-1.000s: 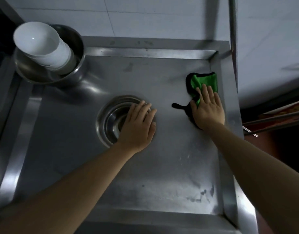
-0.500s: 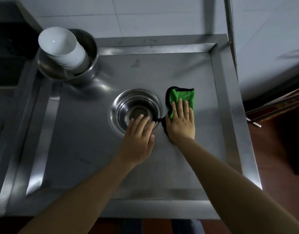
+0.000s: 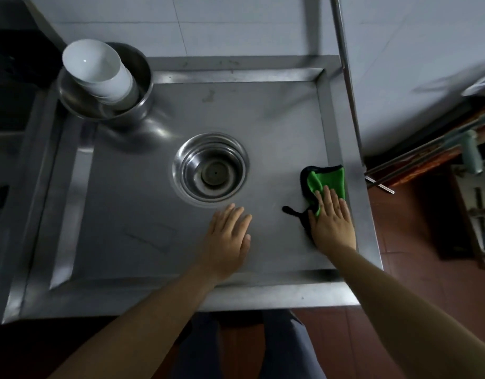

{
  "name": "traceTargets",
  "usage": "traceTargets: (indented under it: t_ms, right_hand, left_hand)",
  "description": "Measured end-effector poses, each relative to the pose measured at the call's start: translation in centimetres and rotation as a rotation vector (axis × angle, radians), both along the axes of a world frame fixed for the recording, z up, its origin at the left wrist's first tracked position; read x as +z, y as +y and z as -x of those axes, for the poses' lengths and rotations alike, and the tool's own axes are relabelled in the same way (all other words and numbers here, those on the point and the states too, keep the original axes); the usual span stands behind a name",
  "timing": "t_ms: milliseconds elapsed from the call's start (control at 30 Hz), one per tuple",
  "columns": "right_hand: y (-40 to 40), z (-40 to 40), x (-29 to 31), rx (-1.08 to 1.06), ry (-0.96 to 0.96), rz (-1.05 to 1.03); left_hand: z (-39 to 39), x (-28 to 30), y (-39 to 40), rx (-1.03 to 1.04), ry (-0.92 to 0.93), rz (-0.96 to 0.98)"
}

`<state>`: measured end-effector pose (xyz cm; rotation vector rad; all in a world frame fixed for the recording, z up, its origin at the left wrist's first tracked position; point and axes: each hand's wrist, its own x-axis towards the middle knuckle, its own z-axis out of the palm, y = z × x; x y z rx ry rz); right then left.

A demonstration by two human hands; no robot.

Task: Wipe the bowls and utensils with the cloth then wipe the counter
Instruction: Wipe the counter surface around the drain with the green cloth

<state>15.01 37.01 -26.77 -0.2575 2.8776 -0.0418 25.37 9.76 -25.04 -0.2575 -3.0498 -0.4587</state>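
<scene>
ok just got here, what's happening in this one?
A person is wiping a steel counter. The right hand presses a green cloth flat near the counter's right edge, fingers straight. The left hand rests open on the surface, just in front of a steel bowl sitting mid-counter. White bowls are stacked inside a larger metal basin at the back left corner. No utensils are in view.
</scene>
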Motion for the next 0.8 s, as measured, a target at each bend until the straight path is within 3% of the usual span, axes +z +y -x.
traceTargets:
  t_ms: [167,500,800]
  right_hand:
    - [-1.5,-6.5,0.2,-0.126,-0.101,0.041]
    - [-9.0,-11.3,1.7,-0.045,-0.280,0.041]
    - [-22.9,-13.9,0.5,0.041,-0.196,0.119]
  left_hand:
    - [-3.2,0.5,-2.3,-0.050,-0.054,0.006]
    - [-8.9,1.2,-11.2,-0.006,-0.128,0.039]
    - [-11.0,1.8,-21.2,0.163,-0.160,0.056]
